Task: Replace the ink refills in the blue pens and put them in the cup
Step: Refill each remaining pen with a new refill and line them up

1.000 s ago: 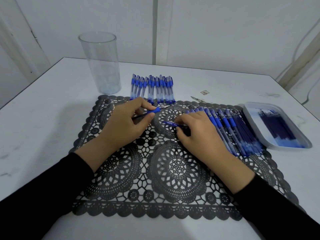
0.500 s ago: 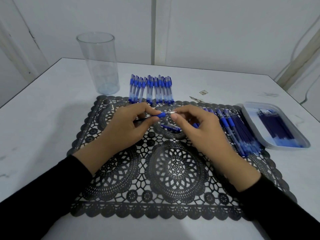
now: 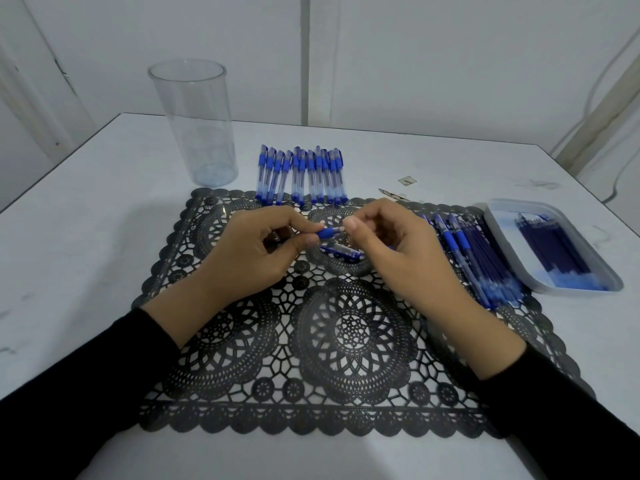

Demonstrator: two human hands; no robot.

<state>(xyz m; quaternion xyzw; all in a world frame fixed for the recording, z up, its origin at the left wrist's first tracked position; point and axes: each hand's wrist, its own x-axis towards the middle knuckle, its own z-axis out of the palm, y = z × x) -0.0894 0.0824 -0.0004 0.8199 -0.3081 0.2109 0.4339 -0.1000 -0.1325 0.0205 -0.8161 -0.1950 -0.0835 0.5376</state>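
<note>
Pen (image 3: 328, 233) sits mid-table, just above mat (image 3: 346, 341), between both hands. Left hand (image 3: 249, 254) curled round barrel at the blue grip. Right hand (image 3: 398, 251) pinches the tip end. Likely step: unscrewing the tip. Best done with barrel held firm, right fingertips alone twisting, low over mat so loose parts don't roll. Cup (image 3: 194, 123) back left, holds no pens
</note>
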